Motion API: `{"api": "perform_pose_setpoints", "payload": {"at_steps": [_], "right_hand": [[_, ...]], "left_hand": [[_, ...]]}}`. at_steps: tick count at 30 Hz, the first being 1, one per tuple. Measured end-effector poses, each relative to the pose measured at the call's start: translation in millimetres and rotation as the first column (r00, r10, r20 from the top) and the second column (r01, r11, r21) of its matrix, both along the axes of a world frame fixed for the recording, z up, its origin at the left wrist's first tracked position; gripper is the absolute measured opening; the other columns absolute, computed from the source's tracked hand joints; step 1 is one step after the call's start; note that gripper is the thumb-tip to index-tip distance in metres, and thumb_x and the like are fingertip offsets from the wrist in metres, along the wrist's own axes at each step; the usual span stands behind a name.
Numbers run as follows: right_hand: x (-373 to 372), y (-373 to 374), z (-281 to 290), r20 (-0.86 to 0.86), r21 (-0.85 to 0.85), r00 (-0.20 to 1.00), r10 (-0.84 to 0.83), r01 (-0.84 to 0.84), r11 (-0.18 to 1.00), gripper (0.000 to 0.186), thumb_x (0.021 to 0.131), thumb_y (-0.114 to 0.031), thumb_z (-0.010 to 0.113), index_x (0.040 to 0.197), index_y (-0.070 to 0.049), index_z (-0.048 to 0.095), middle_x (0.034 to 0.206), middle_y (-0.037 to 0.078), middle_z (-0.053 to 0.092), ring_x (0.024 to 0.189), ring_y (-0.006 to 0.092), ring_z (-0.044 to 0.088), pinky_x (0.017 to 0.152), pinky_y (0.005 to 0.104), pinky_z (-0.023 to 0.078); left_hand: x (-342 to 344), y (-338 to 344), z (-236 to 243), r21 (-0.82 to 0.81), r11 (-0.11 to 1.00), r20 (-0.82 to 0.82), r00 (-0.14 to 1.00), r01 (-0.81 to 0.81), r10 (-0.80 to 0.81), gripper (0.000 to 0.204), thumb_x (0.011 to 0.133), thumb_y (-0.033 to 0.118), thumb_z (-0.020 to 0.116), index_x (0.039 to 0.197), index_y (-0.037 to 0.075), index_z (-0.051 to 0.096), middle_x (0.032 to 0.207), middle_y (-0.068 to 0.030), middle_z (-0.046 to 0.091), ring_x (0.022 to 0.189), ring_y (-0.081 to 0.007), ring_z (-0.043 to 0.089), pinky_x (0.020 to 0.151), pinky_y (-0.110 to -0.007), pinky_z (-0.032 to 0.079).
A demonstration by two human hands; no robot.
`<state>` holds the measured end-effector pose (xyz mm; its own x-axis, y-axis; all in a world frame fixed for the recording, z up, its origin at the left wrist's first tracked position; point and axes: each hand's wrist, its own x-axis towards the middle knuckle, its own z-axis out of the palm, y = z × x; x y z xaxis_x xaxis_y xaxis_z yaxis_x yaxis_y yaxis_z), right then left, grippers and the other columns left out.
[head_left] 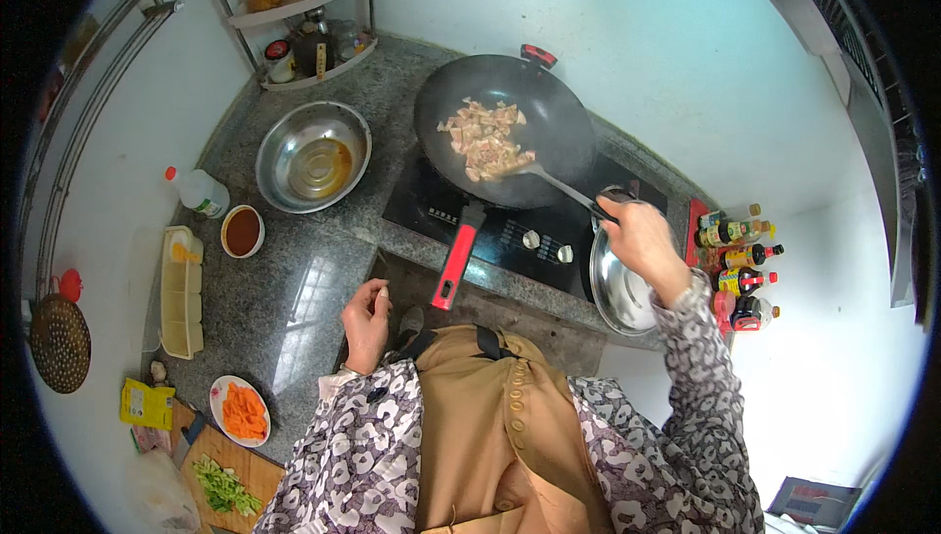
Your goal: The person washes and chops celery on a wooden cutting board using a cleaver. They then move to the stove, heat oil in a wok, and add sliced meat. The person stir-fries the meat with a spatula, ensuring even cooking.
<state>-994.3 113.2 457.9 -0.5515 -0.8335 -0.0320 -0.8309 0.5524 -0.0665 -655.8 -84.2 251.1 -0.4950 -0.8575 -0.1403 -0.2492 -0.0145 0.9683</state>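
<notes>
My right hand point(642, 243) is closed round the handle of a metal spatula point(563, 185). The spatula's blade rests among the chopped pale meat point(487, 134) in a black wok point(554, 132), near the meat's right edge. Steam hazes the wok's right side. My left hand point(366, 326) hangs by the counter's front edge with its fingers curled and nothing visible in them. To its right, apart from it, the wok's red and black handle point(456, 260) points toward me. Beneath the wok lies a black cooktop point(510, 250) with two pale knobs.
Left of the wok stand a steel basin point(279, 157) with brownish liquid and a bowl of red-brown sauce point(242, 231). Nearer are a plate of orange slices point(244, 412) and a cutting board point(257, 470) with chopped greens. A metal lid point(618, 289) and several bottles point(740, 257) stand right.
</notes>
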Motion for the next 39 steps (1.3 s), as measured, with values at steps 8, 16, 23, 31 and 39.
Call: {"api": "perform_pose_setpoints", "payload": {"at_steps": [8, 16, 23, 31, 39], "right_hand": [[-24, -79, -28, 0.089, -0.165, 0.983, -0.158, 0.171, 0.971, 0.033, 0.086, -0.015, 0.064, 0.117, -0.008, 0.067, 0.092, 0.027, 0.067, 0.091, 0.0429, 0.065, 0.08, 0.0485, 0.052], [-26, -83, -45, 0.05, -0.129, 0.996, -0.08, 0.086, 0.988, 0.035, 0.087, -0.017, 0.062, 0.12, -0.009, 0.066, 0.093, 0.026, 0.067, 0.093, 0.0422, 0.065, 0.082, 0.0485, 0.051], [-11, -24, 37, 0.247, -0.011, 0.966, -0.079, 0.084, 0.996, 0.035, 0.084, -0.016, 0.065, 0.117, -0.004, 0.067, 0.093, 0.027, 0.066, 0.092, 0.04, 0.065, 0.083, 0.0442, 0.051], [12, -14, 3, 0.26, -0.088, 0.965, 0.0, 0.024, 0.996, 0.035, 0.082, -0.013, 0.067, 0.115, -0.003, 0.067, 0.096, 0.027, 0.065, 0.092, 0.0404, 0.065, 0.083, 0.0437, 0.051], [-14, -78, -43, 0.235, -0.322, 0.97, -0.066, 0.141, 0.936, 0.034, 0.085, -0.015, 0.066, 0.117, -0.005, 0.067, 0.098, 0.028, 0.065, 0.095, 0.0417, 0.064, 0.084, 0.0454, 0.051]], "left_hand": [[15, -4, 13, 0.019, 0.999, -0.018, 0.999, -0.045, 0.045, 0.019, 0.096, 0.01, 0.057, 0.11, 0.0, 0.064, 0.075, -0.0004, 0.06, 0.065, -0.0066, 0.053, 0.058, -0.022, 0.042], [18, 2, 2, -0.001, 0.999, 0.043, 0.999, -0.033, 0.033, 0.019, 0.097, 0.011, 0.057, 0.11, 0.0, 0.064, 0.075, -0.0006, 0.061, 0.065, -0.0066, 0.053, 0.058, -0.022, 0.042], [6, -2, 3, -0.04, 0.999, -0.006, 1.0, -0.01, 0.01, 0.019, 0.097, 0.009, 0.056, 0.11, -0.001, 0.064, 0.075, -0.0011, 0.061, 0.064, -0.0064, 0.053, 0.058, -0.022, 0.042], [-26, -2, 55, 0.448, 0.837, -0.225, 0.946, 0.314, -0.234, 0.04, 0.102, 0.035, 0.048, 0.124, 0.002, 0.056, 0.088, -0.0034, 0.063, 0.073, -0.0104, 0.061, 0.063, -0.025, 0.051], [-77, 5, 109, 0.603, 0.651, -0.252, 0.885, 0.461, -0.392, 0.037, 0.102, 0.035, 0.049, 0.126, 0.007, 0.047, 0.09, -0.004, 0.063, 0.064, -0.0109, 0.058, 0.053, -0.024, 0.048]]}}
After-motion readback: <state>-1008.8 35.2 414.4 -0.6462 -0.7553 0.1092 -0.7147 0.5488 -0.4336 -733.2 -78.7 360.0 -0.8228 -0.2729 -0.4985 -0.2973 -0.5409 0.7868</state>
